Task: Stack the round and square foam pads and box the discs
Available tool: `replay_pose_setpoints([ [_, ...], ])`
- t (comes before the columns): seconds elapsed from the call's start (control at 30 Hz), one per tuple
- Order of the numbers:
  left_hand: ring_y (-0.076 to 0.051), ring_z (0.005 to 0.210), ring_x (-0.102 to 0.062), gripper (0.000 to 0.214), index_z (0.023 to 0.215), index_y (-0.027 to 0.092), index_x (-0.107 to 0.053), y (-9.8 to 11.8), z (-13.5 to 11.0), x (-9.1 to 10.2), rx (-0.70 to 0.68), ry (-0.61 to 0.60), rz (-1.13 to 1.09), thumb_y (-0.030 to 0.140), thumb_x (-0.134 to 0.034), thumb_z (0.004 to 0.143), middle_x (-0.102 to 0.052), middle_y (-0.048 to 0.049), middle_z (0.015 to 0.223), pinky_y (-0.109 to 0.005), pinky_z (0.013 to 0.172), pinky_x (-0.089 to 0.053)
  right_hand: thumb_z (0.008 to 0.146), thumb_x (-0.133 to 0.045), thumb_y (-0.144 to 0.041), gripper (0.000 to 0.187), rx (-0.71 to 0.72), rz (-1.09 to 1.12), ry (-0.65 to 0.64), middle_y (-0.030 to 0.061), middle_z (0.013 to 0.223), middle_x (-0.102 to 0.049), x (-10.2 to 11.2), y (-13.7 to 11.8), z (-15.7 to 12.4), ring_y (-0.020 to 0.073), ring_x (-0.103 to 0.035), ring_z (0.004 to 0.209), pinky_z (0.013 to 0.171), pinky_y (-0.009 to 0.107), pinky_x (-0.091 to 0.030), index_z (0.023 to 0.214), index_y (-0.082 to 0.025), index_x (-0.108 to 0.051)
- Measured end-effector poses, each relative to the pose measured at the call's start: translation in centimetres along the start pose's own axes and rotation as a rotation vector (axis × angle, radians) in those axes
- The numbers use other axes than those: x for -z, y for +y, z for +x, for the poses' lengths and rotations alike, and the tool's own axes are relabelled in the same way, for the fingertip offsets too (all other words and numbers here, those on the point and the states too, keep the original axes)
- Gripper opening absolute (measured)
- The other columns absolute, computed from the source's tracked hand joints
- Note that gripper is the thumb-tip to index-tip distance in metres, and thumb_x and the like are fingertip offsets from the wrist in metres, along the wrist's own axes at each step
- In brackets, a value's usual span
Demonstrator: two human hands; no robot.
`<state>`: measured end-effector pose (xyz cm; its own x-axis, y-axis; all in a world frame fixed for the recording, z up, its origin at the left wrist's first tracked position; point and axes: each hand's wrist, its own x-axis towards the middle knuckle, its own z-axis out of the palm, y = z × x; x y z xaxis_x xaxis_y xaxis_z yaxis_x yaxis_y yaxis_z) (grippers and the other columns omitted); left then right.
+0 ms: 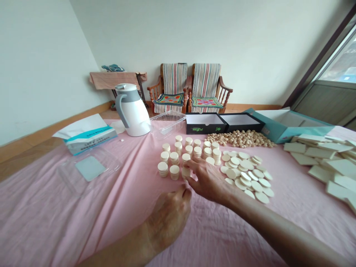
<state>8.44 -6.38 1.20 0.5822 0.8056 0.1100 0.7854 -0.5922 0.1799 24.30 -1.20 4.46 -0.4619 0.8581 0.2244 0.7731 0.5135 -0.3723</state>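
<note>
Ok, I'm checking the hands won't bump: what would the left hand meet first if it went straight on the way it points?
The left hand would probably meet the right hand first, near its thumb; from this single view, though, the depth between them is unclear.

The left hand [171, 212], right hand [207, 178] and both forearms [267, 223] are bare.

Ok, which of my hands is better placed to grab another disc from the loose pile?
Probably your right hand: it's nearer the loose pile, while your left hand is farther away, with the right arm in between.
</note>
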Motion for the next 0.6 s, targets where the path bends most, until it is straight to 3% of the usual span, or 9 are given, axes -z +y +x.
replay_pose_setpoints([
  [0.17,-0.020,0.083,-0.066,0.023,0.100,0.015,-0.058,0.4,-0.1,0.6,-0.015,-0.047,0.025,0.007,-0.041,0.086,-0.067,-0.0092,0.096,-0.034,0.077,-0.056,0.084,-0.048,-0.019,0.020,-0.005,-0.053,-0.073,0.0083,0.099,-0.059,0.4,-0.5,0.4,0.0176,-0.059,0.086,0.069,0.026,-0.039,0.101,-0.017,-0.058],
  [0.37,-0.024,0.074,-0.067,0.036,0.109,0.017,-0.057,0.9,0.2,1.6,-0.016,-0.127,0.074,0.002,-0.041,0.081,-0.069,-0.0071,0.101,-0.039,0.065,-0.058,0.083,-0.047,-0.017,0.037,0.001,-0.138,-0.193,0.0115,0.106,-0.060,0.7,-1.3,0.9,0.0209,-0.062,0.087,0.068,0.030,-0.040,0.119,-0.017,-0.052],
  [0.5,-0.024,0.077,-0.069,0.041,0.117,0.015,-0.055,0.9,0.3,1.4,-0.015,-0.131,0.058,0.001,-0.037,0.083,-0.068,-0.0110,0.106,-0.038,0.066,-0.058,0.082,-0.046,-0.015,0.035,0.000,-0.195,-0.252,0.0140,0.104,-0.062,0.4,-1.3,1.4,0.0234,-0.063,0.084,0.065,0.031,-0.041,0.116,-0.014,-0.053],
  [0.6,-0.025,0.077,-0.069,0.038,0.113,0.016,-0.057,0.9,0.4,1.3,0.029,-0.114,0.052,0.003,-0.036,0.085,-0.068,-0.0112,0.107,-0.039,0.067,-0.057,0.078,-0.048,-0.012,0.036,0.006,-0.214,-0.282,0.0144,0.103,-0.063,0.3,-1.1,1.5,0.0245,-0.064,0.083,0.063,0.032,-0.041,0.114,-0.014,-0.053],
])
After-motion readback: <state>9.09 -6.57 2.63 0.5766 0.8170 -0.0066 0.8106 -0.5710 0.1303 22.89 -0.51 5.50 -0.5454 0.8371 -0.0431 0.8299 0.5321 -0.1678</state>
